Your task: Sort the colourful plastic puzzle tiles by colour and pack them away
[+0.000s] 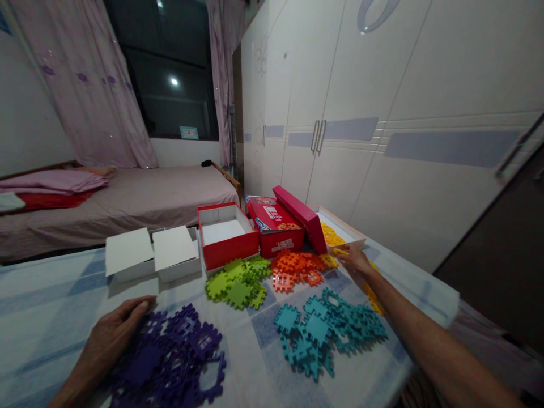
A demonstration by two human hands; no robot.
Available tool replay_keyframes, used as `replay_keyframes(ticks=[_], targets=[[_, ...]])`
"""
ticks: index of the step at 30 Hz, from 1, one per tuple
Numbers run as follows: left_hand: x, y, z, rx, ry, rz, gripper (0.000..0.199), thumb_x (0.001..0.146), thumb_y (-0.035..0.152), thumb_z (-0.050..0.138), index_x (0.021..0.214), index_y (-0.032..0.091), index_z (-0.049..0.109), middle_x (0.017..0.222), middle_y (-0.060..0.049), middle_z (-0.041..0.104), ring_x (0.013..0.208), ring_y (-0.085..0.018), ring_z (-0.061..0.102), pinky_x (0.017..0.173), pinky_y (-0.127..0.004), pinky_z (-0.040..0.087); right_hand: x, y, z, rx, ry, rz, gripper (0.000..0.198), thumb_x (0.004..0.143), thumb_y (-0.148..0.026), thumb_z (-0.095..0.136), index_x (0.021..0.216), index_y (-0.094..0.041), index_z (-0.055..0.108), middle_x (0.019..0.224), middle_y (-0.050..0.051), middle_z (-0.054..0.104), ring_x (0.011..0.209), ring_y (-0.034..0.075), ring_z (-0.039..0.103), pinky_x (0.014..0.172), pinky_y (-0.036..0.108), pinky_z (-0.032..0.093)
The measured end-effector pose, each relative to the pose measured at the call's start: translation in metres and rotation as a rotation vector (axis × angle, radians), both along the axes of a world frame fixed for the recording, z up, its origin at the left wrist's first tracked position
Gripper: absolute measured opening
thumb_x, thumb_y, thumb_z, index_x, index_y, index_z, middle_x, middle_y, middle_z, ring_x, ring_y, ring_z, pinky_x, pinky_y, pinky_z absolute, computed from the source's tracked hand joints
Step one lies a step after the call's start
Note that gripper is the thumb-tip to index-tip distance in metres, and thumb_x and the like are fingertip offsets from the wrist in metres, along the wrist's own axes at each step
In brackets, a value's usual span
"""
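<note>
So your surface (51, 292) is covered in a white cloth with blue-grey bands and squares, pulled up near a bed (170, 184) with a plain mauve-ish sheet and folded pink bedding (59, 181) on it. Behind that you've got a dark window (170, 102) with pale pink curtains (80, 73), and along the right runs a big white wardrobe (293, 96) with lavender bands and metal handles.

Your pieces are flat, square-ish plastic tiles with notched edges, some with cut-out windows. Purple pieces (142, 362) are heaped close to you on the left, lime green pieces (238, 283) sit mid-surface, orange pieces (297, 263) just beside those, teal pieces (318, 328) nearer you. Yellow pieces (332, 233) lie in a shallow tray (347, 225) at the far right, with more near your right forearm.

Behind the heaps: two white boxes (174, 246) with lids askew, an open red box (232, 249), and a printed red box (276, 218) with a red lid (302, 221) tilted against it.

Your left hand (121, 326) lies at the purple heap's edge, thumb close to the fingers; can't tell if it's gripping anything. Your right hand (355, 259) has its fingertips at a yellow piece by the tray, but can't tell whether it's pinched.
</note>
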State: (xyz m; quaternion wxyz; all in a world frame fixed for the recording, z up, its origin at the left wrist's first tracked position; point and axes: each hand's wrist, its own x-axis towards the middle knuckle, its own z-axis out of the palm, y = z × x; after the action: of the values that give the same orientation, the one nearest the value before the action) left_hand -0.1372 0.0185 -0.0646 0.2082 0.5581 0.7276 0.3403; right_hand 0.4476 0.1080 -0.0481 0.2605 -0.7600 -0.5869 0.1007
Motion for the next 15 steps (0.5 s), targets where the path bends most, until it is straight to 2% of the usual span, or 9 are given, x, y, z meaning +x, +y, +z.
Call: replay_keyframes(ticks=[3,5,7,11,15], targets=[[0.0,0.0,0.001,0.0,0.014,0.01,0.053,0.063,0.057,0.047,0.092,0.02,0.07,0.101,-0.006,0.071,0.1,-0.028,0.062,0.091,-0.035,0.045,0.002,-0.001,0.005,0.011,-0.045,-0.078,0.031,0.079,-0.026,0.047,0.099,-0.012,0.066,0.095,0.013,0.066,0.089,0.024,0.06,0.072,0.029,0.043],[0.001,0.001,0.002,-0.001,0.026,0.014,0.053,0.063,0.057,0.047,0.092,0.019,0.07,0.1,-0.007,0.071,0.1,-0.028,0.062,0.091,-0.035,0.045,0.0,-0.003,0.009,0.01,-0.065,-0.076,0.031,0.081,-0.025,0.042,0.098,-0.012,0.065,0.096,0.013,0.066,0.09,0.024,0.06,0.072,0.029,0.042],[0.001,0.001,0.002,-0.003,0.037,0.011,0.053,0.063,0.057,0.047,0.093,0.019,0.07,0.1,-0.007,0.071,0.1,-0.028,0.062,0.09,-0.036,0.045,-0.006,-0.005,0.012,-0.006,-0.066,-0.018,0.028,0.08,-0.026,0.044,0.094,-0.012,0.064,0.092,0.012,0.066,0.086,0.022,0.06,0.069,0.027,0.042],[0.001,0.001,0.001,0.014,0.045,0.006,0.051,0.065,0.056,0.047,0.093,0.021,0.071,0.1,-0.006,0.071,0.099,-0.027,0.063,0.089,-0.034,0.047,-0.024,-0.012,0.009,-0.057,-0.012,0.203,0.02,0.075,-0.028,0.053,0.081,-0.013,0.065,0.08,0.005,0.066,0.072,0.018,0.059,0.062,0.024,0.042],[-0.001,0.002,-0.001,0.013,0.047,0.006,0.051,0.065,0.056,0.046,0.093,0.021,0.071,0.099,-0.006,0.072,0.098,-0.027,0.064,0.087,-0.034,0.048,-0.035,-0.014,0.005,-0.048,0.039,0.31,0.026,0.067,-0.024,0.059,0.091,-0.014,0.065,0.085,0.003,0.067,0.076,0.018,0.06,0.065,0.024,0.044]])
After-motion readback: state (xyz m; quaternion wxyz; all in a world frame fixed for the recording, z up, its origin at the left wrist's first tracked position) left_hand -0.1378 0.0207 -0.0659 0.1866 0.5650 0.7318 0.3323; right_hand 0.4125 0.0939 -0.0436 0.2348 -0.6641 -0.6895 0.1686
